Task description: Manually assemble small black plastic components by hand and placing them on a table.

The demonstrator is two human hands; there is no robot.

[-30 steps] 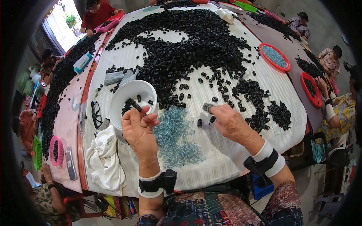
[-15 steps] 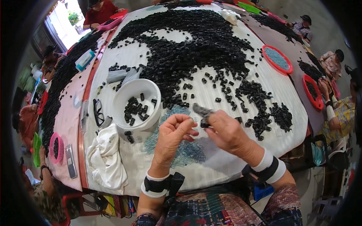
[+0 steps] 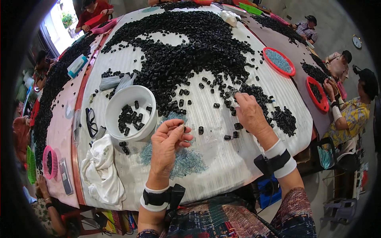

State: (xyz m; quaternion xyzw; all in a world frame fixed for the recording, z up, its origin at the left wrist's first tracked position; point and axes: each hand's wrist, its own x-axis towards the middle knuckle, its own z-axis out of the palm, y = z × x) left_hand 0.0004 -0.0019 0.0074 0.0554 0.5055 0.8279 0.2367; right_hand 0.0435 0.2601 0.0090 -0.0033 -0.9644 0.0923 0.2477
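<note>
My left hand (image 3: 166,142) is raised over a spread of small pale-blue pieces (image 3: 186,162), thumb and fingertips pinched round a small dark piece (image 3: 183,126). Farther forward and to the right, my right hand (image 3: 252,113) reaches to the edge of the heaped short black cylinders (image 3: 260,95). Its fingers are bent together, and a grey, blurred thing at their tips is too smeared to name. One loose black cylinder (image 3: 201,130) lies between my hands; several more lie below the right one. A white bowl (image 3: 149,129) holding black cylinders stands left of my left hand.
A white cloth (image 3: 103,174), eyeglasses (image 3: 91,123) and grey strip bundles (image 3: 110,82) lie to the left. A large black heap (image 3: 190,51) covers the table's far half. Right stands a red tray (image 3: 291,71) of pale-blue pieces. Other people work around the tables.
My right hand has moved forward and right, away from my left hand, to the black cylinders. A black cylinder now lies between my hands. The whole view has shifted slightly.
</note>
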